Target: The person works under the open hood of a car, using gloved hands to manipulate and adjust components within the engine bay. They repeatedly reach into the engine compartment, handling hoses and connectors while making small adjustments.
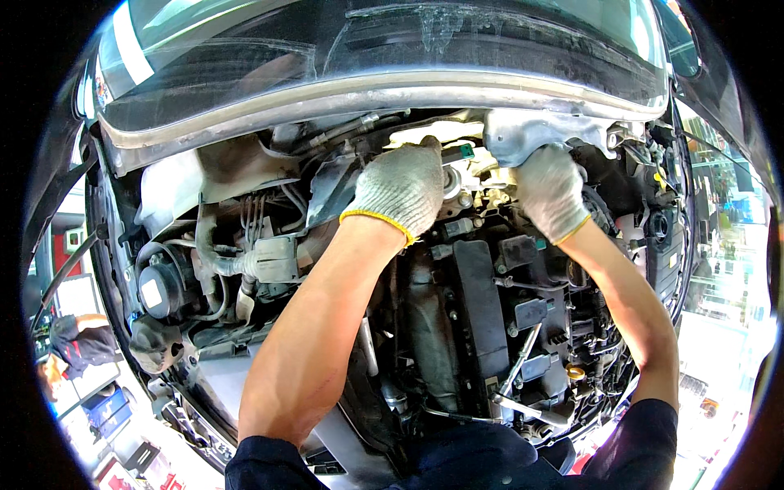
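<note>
Both my hands wear white knit work gloves with yellow cuffs and reach to the back of a car's engine bay. My left hand (402,186) is beside a brightly lit, pale metal part (461,181); its fingers point away and are mostly hidden. To the right, my right hand (552,192) rests against the lower edge of a silvery, shaped metal shield (535,135). Its fingers are bent out of sight behind the shield's edge. Whether either hand grips something is not visible. Below and between my forearms lies the engine (482,302), with dark covers.
Shiny metal tools, one a long bar (519,359), lie on the engine's front right. A windshield (490,37) and its lower trim edge (367,86) span the far side. Hoses and a round black housing (162,286) fill the left. A person (82,339) is at far left.
</note>
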The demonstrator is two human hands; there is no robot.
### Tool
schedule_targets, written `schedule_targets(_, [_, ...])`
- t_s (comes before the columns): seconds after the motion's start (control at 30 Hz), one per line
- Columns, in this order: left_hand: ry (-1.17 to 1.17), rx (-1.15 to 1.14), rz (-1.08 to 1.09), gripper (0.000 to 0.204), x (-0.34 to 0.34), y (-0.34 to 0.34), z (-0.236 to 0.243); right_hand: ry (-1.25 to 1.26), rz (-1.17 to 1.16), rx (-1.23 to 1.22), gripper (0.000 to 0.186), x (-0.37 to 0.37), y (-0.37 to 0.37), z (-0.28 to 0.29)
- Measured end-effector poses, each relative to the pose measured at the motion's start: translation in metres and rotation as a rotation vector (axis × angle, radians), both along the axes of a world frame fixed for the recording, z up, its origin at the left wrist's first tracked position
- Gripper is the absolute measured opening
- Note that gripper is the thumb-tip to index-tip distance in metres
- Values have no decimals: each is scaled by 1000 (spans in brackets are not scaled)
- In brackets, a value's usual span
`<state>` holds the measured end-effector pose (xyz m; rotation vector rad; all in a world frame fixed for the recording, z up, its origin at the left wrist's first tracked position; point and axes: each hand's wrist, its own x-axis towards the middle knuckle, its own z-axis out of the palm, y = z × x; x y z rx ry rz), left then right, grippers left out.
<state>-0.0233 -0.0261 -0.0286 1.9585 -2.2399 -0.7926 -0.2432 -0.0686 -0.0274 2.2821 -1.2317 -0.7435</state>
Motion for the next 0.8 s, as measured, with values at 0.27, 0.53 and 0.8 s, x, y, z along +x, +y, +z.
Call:
schedule_targets(0.27, [11, -15, 13, 34, 0, 2, -1, -244, 102, -40, 10, -10, -10, -9])
schedule_targets(0.53, [6, 41, 50, 32, 7, 4, 6, -160, 88, 187, 26, -45, -70, -41])
schedule_targets(0.8, [7, -17, 39, 33, 5, 7, -1, -243, 67, 95, 41, -86, -75, -47])
